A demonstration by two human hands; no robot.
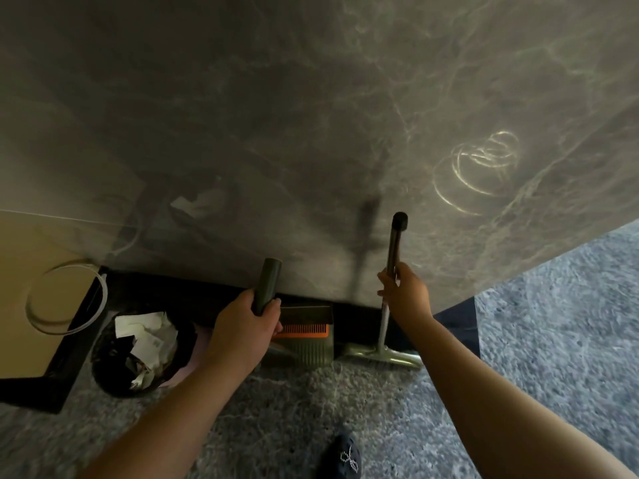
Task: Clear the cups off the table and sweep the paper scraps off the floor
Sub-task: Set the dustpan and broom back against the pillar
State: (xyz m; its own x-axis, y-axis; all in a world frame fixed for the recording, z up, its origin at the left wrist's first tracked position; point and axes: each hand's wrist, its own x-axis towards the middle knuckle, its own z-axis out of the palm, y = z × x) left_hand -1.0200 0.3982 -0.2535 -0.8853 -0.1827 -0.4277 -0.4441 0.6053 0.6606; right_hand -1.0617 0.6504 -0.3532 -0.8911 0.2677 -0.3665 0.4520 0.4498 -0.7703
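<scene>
Our left hand (247, 324) curls round the dustpan (304, 344) handle, and our right hand (403, 293) grips the broom (387, 340) shaft, its head on the carpet just below. Left of the left hand, the bin (138, 357) holds paper scraps (145, 335). We should keep the pan's lip flat and sweep low toward it. No cups show on the table (311, 115) beyond both hands.

carpeted indoor room, likely home or office, grey marbled table (311, 115) over grey carpet (553, 305), waste bin (138, 354) of paper scraps beside it
</scene>
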